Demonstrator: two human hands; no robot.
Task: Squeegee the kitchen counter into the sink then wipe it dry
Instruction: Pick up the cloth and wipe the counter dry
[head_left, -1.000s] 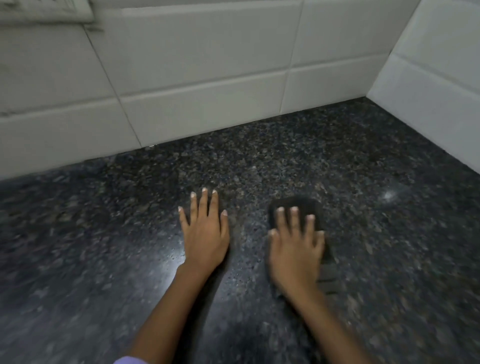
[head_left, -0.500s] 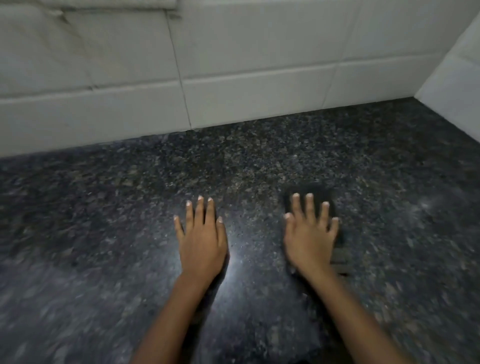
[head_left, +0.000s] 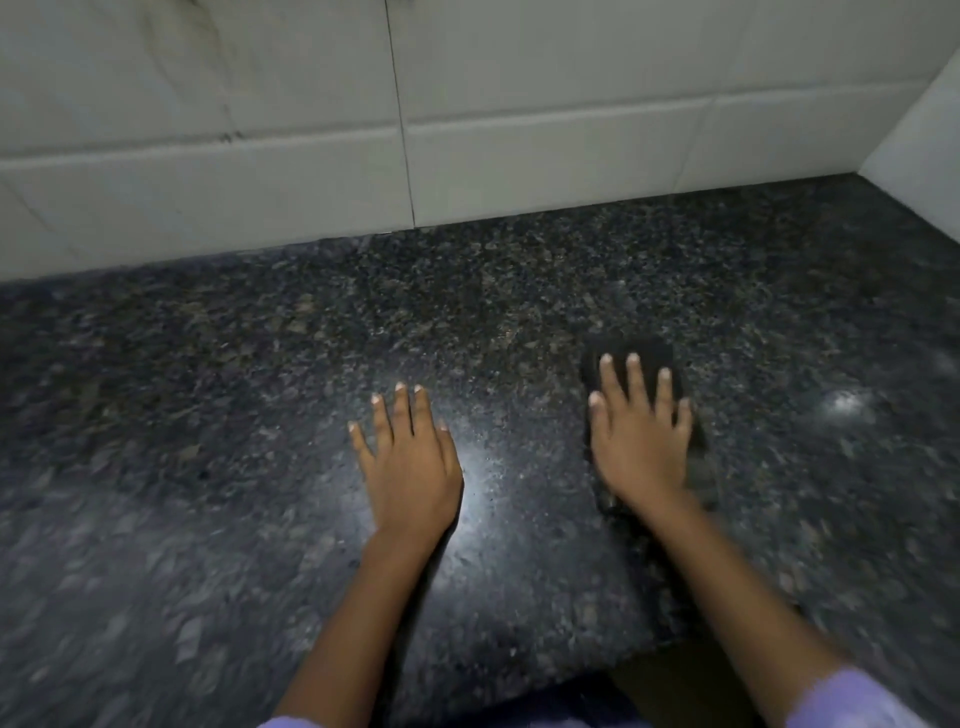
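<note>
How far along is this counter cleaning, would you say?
Likely the drying stage. No squeegee, sink or pooled water shows; the dark granite counter looks glossy under the light. In hand: the right hand presses flat on a dark cloth, while the left hand rests flat and bare on the stone. How much counter is left cannot be told from this view.

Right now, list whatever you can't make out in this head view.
- Dark pad: mostly covered by the flat right hand; cloth or sponge, unclear.
- Sink: outside the frame.
- Counter: wet or dry unclear; glare and motion blur.
- Under the left hand: hidden by the palm.
</note>
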